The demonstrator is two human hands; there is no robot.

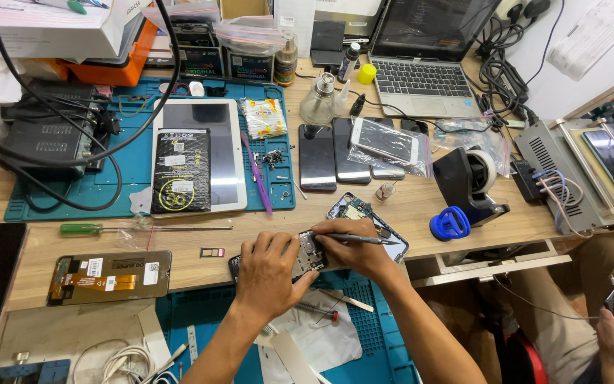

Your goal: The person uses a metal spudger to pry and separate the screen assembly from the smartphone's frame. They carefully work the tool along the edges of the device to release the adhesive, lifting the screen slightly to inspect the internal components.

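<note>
My left hand [268,274] clamped on opened phone [307,257] at desk edge, right hand [355,250] pinching thin tool [353,239] w/ tip on its board, back cover [367,217] just behind, SIM tray [212,252] to left, blue suction cup [450,224] to right.

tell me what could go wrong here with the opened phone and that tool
1. The right hand presses a thin tool into the opened phone; a slip could scratch the exposed board.
2. The phone lies at the edge of the blue mat, steadied only by the left hand, so it could shift.
3. The small card tray lies loose on the bench and could be knocked away.
</note>
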